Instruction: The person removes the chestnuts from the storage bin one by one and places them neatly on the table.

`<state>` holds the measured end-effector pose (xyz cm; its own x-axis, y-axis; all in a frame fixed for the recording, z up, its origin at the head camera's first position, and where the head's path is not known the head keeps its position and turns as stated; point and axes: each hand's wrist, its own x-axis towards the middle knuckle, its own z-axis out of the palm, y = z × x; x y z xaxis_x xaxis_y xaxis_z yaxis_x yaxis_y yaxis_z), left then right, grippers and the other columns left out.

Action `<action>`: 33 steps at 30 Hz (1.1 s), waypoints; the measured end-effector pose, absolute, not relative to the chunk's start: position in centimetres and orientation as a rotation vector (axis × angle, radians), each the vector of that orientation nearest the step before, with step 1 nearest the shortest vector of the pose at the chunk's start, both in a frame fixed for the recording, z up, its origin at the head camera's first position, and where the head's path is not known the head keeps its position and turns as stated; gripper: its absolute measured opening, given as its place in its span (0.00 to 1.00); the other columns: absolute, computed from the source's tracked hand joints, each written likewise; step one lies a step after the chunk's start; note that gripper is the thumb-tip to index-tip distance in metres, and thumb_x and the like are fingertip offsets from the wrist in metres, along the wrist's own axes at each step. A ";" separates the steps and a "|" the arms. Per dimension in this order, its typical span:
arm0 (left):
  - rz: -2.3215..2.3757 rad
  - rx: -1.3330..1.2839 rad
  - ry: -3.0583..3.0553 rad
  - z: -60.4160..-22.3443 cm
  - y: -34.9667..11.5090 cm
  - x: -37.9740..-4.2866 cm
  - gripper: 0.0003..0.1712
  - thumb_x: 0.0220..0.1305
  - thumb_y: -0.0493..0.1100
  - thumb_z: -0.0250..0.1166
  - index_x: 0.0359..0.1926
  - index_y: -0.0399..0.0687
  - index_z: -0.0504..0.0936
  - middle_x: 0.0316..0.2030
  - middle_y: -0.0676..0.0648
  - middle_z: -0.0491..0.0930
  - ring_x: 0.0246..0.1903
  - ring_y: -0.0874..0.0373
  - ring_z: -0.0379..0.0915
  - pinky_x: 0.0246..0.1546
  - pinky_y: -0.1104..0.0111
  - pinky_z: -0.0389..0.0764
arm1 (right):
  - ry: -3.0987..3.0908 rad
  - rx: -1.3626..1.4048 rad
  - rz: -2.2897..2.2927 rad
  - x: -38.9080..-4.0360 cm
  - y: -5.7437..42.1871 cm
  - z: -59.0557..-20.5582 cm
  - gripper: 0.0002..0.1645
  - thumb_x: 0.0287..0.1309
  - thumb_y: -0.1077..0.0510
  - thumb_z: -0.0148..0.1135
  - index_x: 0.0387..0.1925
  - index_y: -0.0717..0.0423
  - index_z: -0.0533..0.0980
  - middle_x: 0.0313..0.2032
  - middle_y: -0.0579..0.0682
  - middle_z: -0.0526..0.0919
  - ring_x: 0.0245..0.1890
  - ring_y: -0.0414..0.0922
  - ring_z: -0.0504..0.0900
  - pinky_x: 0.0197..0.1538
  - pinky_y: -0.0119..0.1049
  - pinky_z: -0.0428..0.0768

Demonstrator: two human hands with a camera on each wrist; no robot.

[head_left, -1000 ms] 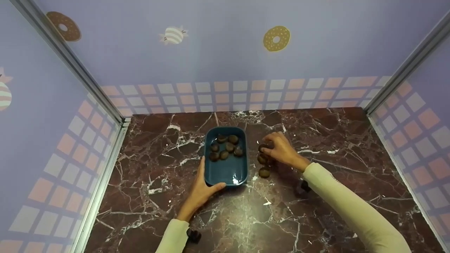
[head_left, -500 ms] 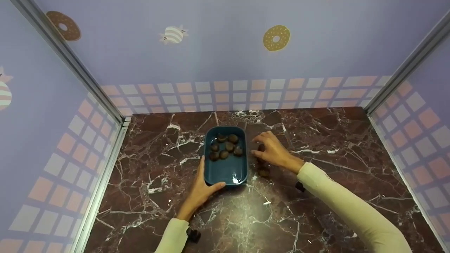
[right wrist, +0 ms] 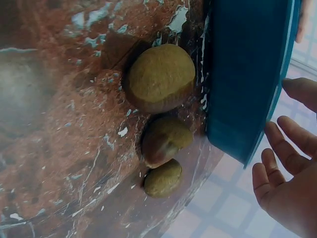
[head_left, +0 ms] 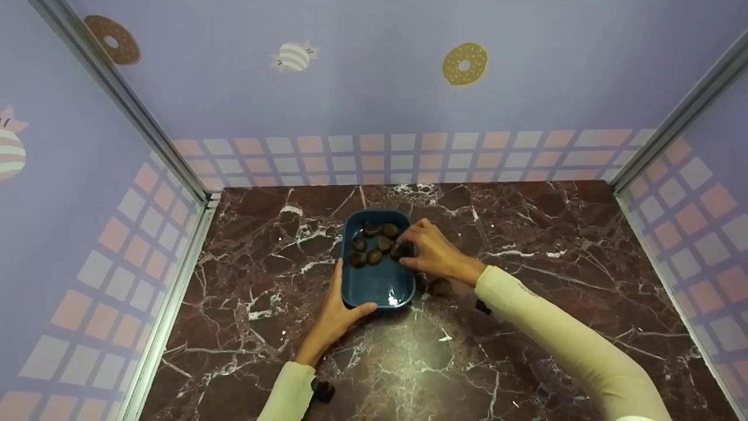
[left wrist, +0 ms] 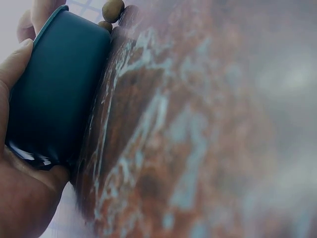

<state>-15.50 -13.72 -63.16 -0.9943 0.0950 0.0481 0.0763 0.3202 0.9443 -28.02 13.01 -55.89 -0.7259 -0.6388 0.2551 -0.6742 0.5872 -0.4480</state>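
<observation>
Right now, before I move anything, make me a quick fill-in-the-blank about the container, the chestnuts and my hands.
1. The ___ hand grips the container by its near corner.
2. The right wrist view shows ___ chestnuts on the tabletop.
3. Seen from the head, the chestnuts outside lie on the container's ___ side.
4. The chestnuts inside gather toward the container's ___ end (near or far).

Missing words: left; three; right; far.

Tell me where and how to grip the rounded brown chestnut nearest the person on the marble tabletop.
Pinch the rounded brown chestnut across its bulging left and right sides, probably best from above and the right: the blue rectangular tray stands to its left; another brown chestnut lies just beyond.
</observation>
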 end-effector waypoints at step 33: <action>1.856 0.172 2.525 -62.8 -13.5 -15.4 0.72 0.51 0.50 0.82 0.81 0.67 0.36 0.80 0.44 0.38 0.78 0.47 0.35 0.74 0.46 0.44 | -3.048 1.173 0.467 -29.6 10.8 -56.4 0.21 0.47 0.45 0.80 0.45 0.45 0.88 0.39 0.43 0.87 0.58 0.50 0.69 0.53 0.56 0.68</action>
<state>-15.40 -13.55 -62.83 -0.9940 0.0896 0.0626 0.0865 0.2944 0.9518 -29.62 10.78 -56.37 -0.7363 -0.6752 -0.0448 -0.6309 0.7089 -0.3154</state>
